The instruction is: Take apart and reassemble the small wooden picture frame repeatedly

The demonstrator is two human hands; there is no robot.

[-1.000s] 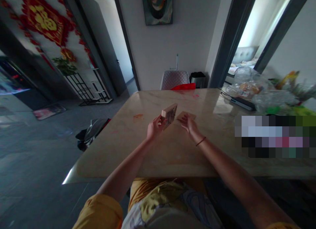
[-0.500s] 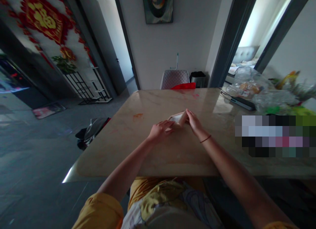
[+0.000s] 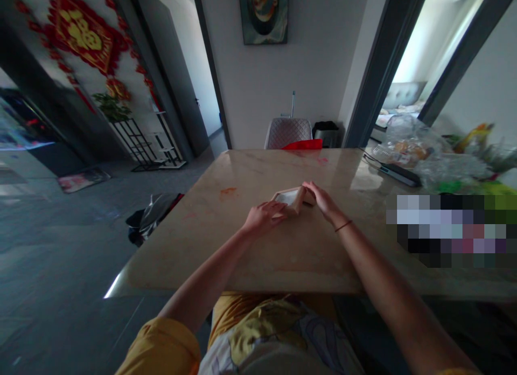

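A small wooden frame (image 3: 289, 197) with a pale panel inside lies nearly flat in the middle of the marble table (image 3: 250, 245). My left hand (image 3: 264, 216) rests on the frame's near left edge, fingers pressed down on it. My right hand (image 3: 323, 201) grips the frame's right side, fingers curled over its edge; a thin red band circles that wrist. A brown backing piece under my right hand is mostly hidden.
Clear plastic bags with food (image 3: 407, 146) and a dark flat device (image 3: 393, 173) crowd the table's right side. A grey chair (image 3: 287, 132) with a red cloth stands at the far end. A dark bag (image 3: 151, 216) lies on the floor, left.
A second ago my left hand held the frame raised and tilted while my right touched the brown piece on the table. The frame now lies low on the table under both hands.
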